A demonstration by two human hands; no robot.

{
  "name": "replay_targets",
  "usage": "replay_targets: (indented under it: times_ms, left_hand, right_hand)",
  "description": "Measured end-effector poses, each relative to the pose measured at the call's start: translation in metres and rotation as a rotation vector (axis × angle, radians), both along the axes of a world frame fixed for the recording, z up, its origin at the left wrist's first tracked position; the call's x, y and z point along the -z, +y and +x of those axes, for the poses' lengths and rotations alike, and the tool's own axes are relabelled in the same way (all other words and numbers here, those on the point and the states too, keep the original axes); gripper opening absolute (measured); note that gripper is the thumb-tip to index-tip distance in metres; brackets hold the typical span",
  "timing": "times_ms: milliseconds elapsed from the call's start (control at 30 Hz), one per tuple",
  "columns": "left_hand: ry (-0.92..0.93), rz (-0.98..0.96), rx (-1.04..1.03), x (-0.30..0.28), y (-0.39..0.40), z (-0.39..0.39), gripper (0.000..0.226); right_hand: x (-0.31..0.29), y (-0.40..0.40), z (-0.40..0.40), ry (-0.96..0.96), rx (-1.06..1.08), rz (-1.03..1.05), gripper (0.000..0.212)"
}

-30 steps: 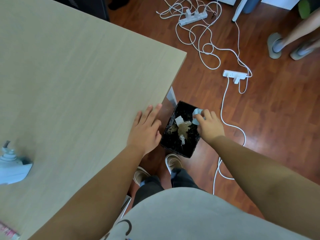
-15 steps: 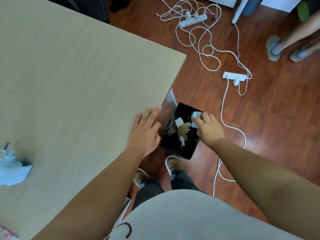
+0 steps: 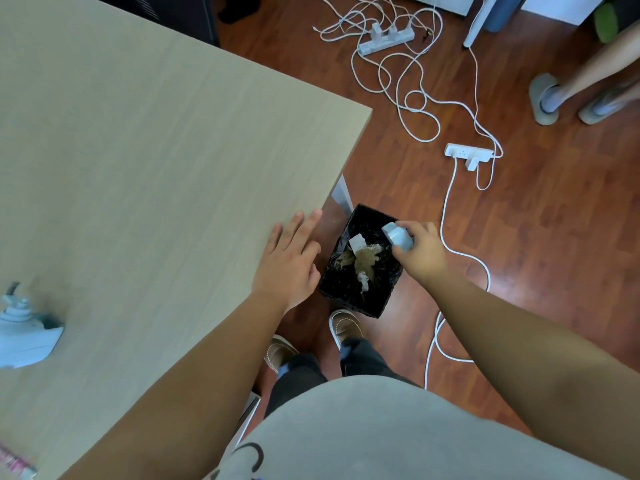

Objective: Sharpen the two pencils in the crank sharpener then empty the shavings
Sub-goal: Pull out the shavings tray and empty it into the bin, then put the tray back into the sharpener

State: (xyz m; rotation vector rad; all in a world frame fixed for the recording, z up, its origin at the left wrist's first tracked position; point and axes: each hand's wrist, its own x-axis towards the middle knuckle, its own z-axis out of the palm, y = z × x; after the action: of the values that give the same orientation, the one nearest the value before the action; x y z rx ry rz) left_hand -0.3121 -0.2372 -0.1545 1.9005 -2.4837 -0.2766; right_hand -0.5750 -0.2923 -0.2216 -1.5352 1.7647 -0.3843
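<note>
My right hand [image 3: 420, 252] grips the small pale blue shavings drawer [image 3: 398, 236] and holds it tilted over the black waste bin [image 3: 353, 299] on the floor beside the table. Brown shavings and scraps of paper lie inside the bin. My left hand [image 3: 289, 263] rests flat on the table's [image 3: 156, 161] near right edge, fingers straight. The pale blue crank sharpener [image 3: 24, 336] stands on the table at the far left, partly cut off by the frame. A pink striped thing [image 3: 15, 464] shows at the bottom left corner; I cannot tell if it is a pencil.
White cables and two power strips [image 3: 386, 39] [image 3: 469, 152] sprawl over the wooden floor right of the bin. Another person's feet in slippers [image 3: 547, 98] stand at the far right. My own shoes [image 3: 346, 327] are just below the bin.
My right hand has turned the drawer and shifted it slightly left over the bin. My left hand has stayed on the table edge.
</note>
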Motion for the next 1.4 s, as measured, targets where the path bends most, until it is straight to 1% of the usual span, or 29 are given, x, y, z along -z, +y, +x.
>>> replay_targets:
  times_ms: [100,167,233,267,333,400,467,600,733,867,967,1033,1067,1133,1233,1300,1400]
  left_hand:
    - [0.034,0.023,0.005,-0.001,0.001,0.001,0.018]
    - [0.095,0.047,-0.001,-0.004,0.000,0.001,0.021]
    - [0.188,0.081,-0.033,-0.009,-0.002,0.003,0.028]
    - [0.234,0.084,-0.063,-0.013,-0.002,0.004,0.033]
    - [0.290,0.024,-0.150,-0.024,0.001,0.009,0.043]
    - [0.311,-0.056,-0.271,-0.035,0.007,0.021,0.048]
    - [0.332,-0.087,-0.390,-0.047,0.016,0.038,0.051]
    - [0.301,-0.164,-0.556,-0.067,0.042,0.083,0.053]
    - [0.261,-0.216,-0.761,-0.086,0.074,0.129,0.053]
    - [0.253,-0.287,-0.953,-0.101,0.113,0.177,0.051]
    - [0.237,-0.321,-1.102,-0.110,0.145,0.212,0.051]
    - [0.227,-0.310,-1.182,-0.112,0.165,0.235,0.053]
    - [0.220,-0.291,-1.213,-0.113,0.174,0.246,0.054]
    - [0.217,-0.231,-1.268,-0.116,0.187,0.264,0.059]
    - [0.262,-0.158,-1.309,-0.119,0.196,0.284,0.062]
    - [0.294,-0.105,-1.281,-0.119,0.200,0.298,0.063]
    - [0.365,-0.054,-1.198,-0.114,0.201,0.317,0.058]
  right_hand:
    - [-0.011,-0.002,-0.002,-0.217,0.282,0.133,0.045]
    - [-0.020,-0.002,-0.003,-0.451,0.470,0.294,0.044]
    - [-0.030,-0.001,-0.006,-0.680,0.553,0.454,0.042]
    - [-0.037,-0.001,-0.007,-0.759,0.540,0.517,0.040]
    - [-0.051,-0.003,-0.005,-0.870,0.473,0.596,0.034]
    - [-0.067,-0.006,0.002,-0.951,0.396,0.634,0.028]
    - [-0.082,-0.012,0.016,-0.999,0.300,0.659,0.029]
    - [-0.112,-0.027,0.064,-0.957,0.120,0.682,0.033]
    - [-0.135,-0.031,0.129,-0.939,0.018,0.687,0.022]
    - [-0.154,-0.019,0.204,-0.814,-0.126,0.683,0.014]
    - [-0.162,0.000,0.264,-0.735,-0.246,0.692,0.021]
    - [-0.164,0.013,0.300,-0.699,-0.301,0.695,0.027]
    - [-0.164,0.019,0.318,-0.684,-0.320,0.693,0.027]
    - [-0.163,0.031,0.350,-0.650,-0.345,0.683,0.023]
    - [-0.160,0.045,0.395,-0.582,-0.369,0.663,0.016]
    - [-0.155,0.051,0.422,-0.537,-0.373,0.650,0.017]
    - [-0.149,0.058,0.457,-0.503,-0.381,0.621,0.015]
